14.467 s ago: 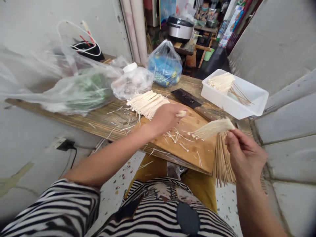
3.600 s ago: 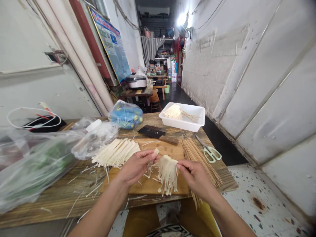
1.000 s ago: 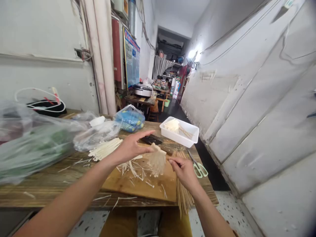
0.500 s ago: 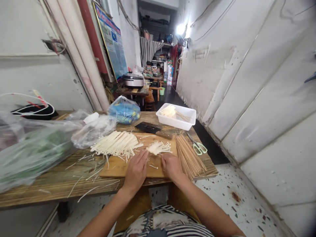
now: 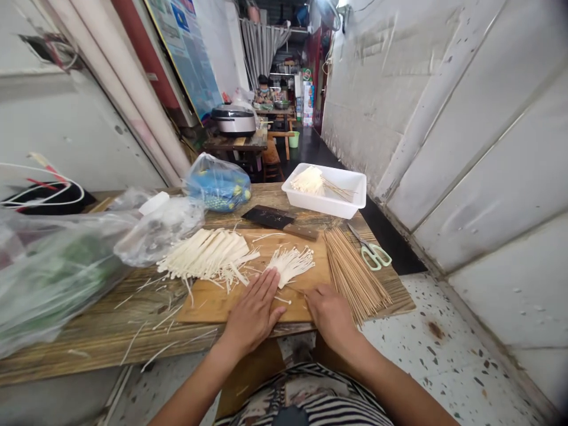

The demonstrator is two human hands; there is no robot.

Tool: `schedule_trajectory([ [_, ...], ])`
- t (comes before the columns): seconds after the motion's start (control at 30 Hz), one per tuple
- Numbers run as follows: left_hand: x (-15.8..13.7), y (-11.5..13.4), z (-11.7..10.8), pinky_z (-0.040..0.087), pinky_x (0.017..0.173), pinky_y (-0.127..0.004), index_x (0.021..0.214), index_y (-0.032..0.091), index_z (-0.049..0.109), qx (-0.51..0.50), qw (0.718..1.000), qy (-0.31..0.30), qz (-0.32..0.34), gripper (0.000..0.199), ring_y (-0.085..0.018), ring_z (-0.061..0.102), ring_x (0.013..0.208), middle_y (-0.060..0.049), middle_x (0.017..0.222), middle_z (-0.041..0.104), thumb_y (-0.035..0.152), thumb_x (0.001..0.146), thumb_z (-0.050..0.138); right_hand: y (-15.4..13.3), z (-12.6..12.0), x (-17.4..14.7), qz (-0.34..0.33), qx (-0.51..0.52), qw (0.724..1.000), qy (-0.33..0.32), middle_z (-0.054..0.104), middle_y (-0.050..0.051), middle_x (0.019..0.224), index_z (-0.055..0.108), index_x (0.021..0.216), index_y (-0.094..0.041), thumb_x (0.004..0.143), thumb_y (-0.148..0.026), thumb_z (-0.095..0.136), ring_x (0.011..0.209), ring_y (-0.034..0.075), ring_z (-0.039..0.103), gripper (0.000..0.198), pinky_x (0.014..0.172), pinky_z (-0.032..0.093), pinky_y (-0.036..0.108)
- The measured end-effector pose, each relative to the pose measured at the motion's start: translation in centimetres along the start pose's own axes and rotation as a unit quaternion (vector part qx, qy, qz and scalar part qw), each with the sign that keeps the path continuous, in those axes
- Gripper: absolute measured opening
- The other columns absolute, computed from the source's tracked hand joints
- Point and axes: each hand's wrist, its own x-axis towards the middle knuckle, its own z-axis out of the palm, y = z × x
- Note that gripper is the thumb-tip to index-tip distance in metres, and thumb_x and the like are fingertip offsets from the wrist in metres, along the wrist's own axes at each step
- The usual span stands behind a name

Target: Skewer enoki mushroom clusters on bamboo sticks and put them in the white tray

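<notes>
A small fan of enoki mushrooms (image 5: 293,263) lies on the wooden cutting board (image 5: 208,305). My left hand (image 5: 255,305) rests flat with its fingers stretched out, the fingertips pressing on the cut end of this bunch. In my right hand (image 5: 328,307), closed at the board's right side, is a thin bamboo skewer (image 5: 296,289) that points left toward the bunch. Whether its tip has entered the mushrooms is hidden. To the left a larger pile of enoki (image 5: 208,254) spreads over the board, and loose strands lie around it.
A pile of bamboo skewers (image 5: 352,272) and scissors (image 5: 375,254) lie on the right. Behind the board are a cleaver (image 5: 275,219), a white tray (image 5: 328,204) holding skewered enoki, and a blue bag (image 5: 217,189). Plastic bags (image 5: 66,278) cover the table's left. A person (image 5: 264,92) sits far back.
My left hand has flattened over the bunch's cut end, its fingers spreading. My right hand has drawn slightly back, showing the skewer. The view has tilted down.
</notes>
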Motion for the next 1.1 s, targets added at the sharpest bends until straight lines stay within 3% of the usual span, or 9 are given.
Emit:
schedule_trajectory([
  [0.17,0.1,-0.1,0.1,0.027,0.113,-0.043,0.144,0.011,0.027,0.01,1.0,-0.005,0.001,0.066,-0.024,0.03,0.138,-0.013,0.149,0.034,0.046,0.09,0.041,0.7,0.3,-0.4,-0.016,0.028,0.999,0.011,0.059,0.003,0.076,0.063,0.08,-0.019,0.093,-0.017,0.046,0.063,0.013,0.049,0.021,0.055,0.03,0.025],
  [0.47,0.3,0.1,0.1,0.025,0.113,-0.043,0.143,0.01,0.029,0.02,1.0,-0.015,-0.004,0.065,-0.025,0.031,0.137,-0.014,0.148,0.034,0.046,0.091,0.039,1.6,1.1,-0.1,-0.061,0.139,0.988,-0.02,0.058,0.002,0.077,0.058,0.08,-0.018,0.094,-0.012,0.039,0.066,0.013,0.05,0.024,0.058,0.036,0.024],
  [0.7,0.3,0.5,-0.3,0.02,0.115,-0.043,0.144,0.01,0.028,0.011,1.0,-0.025,-0.014,0.062,-0.024,0.03,0.138,-0.014,0.148,0.034,0.042,0.092,0.037,0.9,1.6,0.6,-0.075,0.128,0.989,-0.011,0.059,0.003,0.075,0.06,0.08,-0.017,0.092,-0.011,0.042,0.065,0.013,0.052,0.023,0.059,0.039,0.024],
  [0.87,0.5,-0.4,-1.3,0.015,0.114,-0.045,0.147,0.013,0.018,-0.018,1.0,-0.025,-0.002,0.062,-0.022,0.028,0.139,-0.012,0.149,0.034,0.04,0.093,0.035,0.8,1.3,0.7,-0.064,0.093,0.994,-0.01,0.058,0.002,0.075,0.061,0.08,-0.017,0.092,-0.012,0.044,0.062,0.013,0.052,0.022,0.056,0.036,0.024],
  [0.97,1.2,-2.6,-1.8,0.017,0.11,-0.049,0.141,0.018,0.036,-0.025,0.996,0.019,-0.081,0.05,-0.025,0.037,0.133,-0.013,0.142,0.046,0.034,0.094,0.035,0.9,1.0,0.6,-0.054,0.065,0.996,0.002,0.058,0.002,0.075,0.06,0.077,-0.017,0.093,-0.015,0.044,0.062,0.012,0.052,0.023,0.057,0.035,0.025],
  [1.03,2.1,-4.6,-1.9,0.022,0.104,-0.051,0.123,0.023,0.056,-0.025,0.987,0.046,-0.15,0.036,-0.026,0.049,0.122,-0.011,0.127,0.061,0.028,0.093,0.038,0.9,0.8,0.6,-0.049,0.048,0.998,0.008,0.058,0.003,0.076,0.06,0.078,-0.017,0.093,-0.016,0.044,0.064,0.013,0.054,0.022,0.058,0.035,0.025],
  [1.1,3.1,-6.3,-2.0,0.025,0.098,-0.05,0.107,0.025,0.065,-0.025,0.982,0.047,-0.179,0.026,-0.027,0.055,0.113,-0.009,0.113,0.069,0.027,0.09,0.045,0.9,0.5,0.6,-0.041,0.036,0.999,0.005,0.059,0.003,0.077,0.06,0.078,-0.018,0.092,-0.017,0.046,0.065,0.013,0.054,0.02,0.057,0.034,0.025],
])
